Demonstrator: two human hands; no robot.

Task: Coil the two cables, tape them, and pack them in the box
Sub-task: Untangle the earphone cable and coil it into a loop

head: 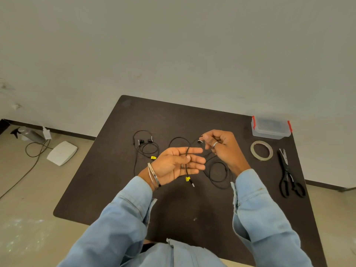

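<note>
- Step in hand, as I judge it: coiling the first of the two cables; nothing is taped or packed yet.
- The left hand (173,164) is held palm up with fingers straight. The held cable (186,166) runs across them, and its plug end with a yellow tag hangs below the palm.
- The right hand (219,145) has its grip curled, fingertips pinching the cable's far end near a small light-tipped piece. Whether that is an earbud I cannot tell.
- The rest of this cable trails in loose loops on the counter (115,180), under and near the right wrist.
- The second cable (146,147), thin, black and with two earbuds, lies untouched to the left, further off.
- Next move likely calls for wrapping the slack round the left fingers in even turns; the thin, springy wire may slip off straight fingers.
- The tape roll (261,150), a flat pale ring, lies right of the hands, with black-handled scissors (289,174) just beside it.
- The box (270,128), clear plastic with red clips, sits at the far right corner with its lid on.
</note>
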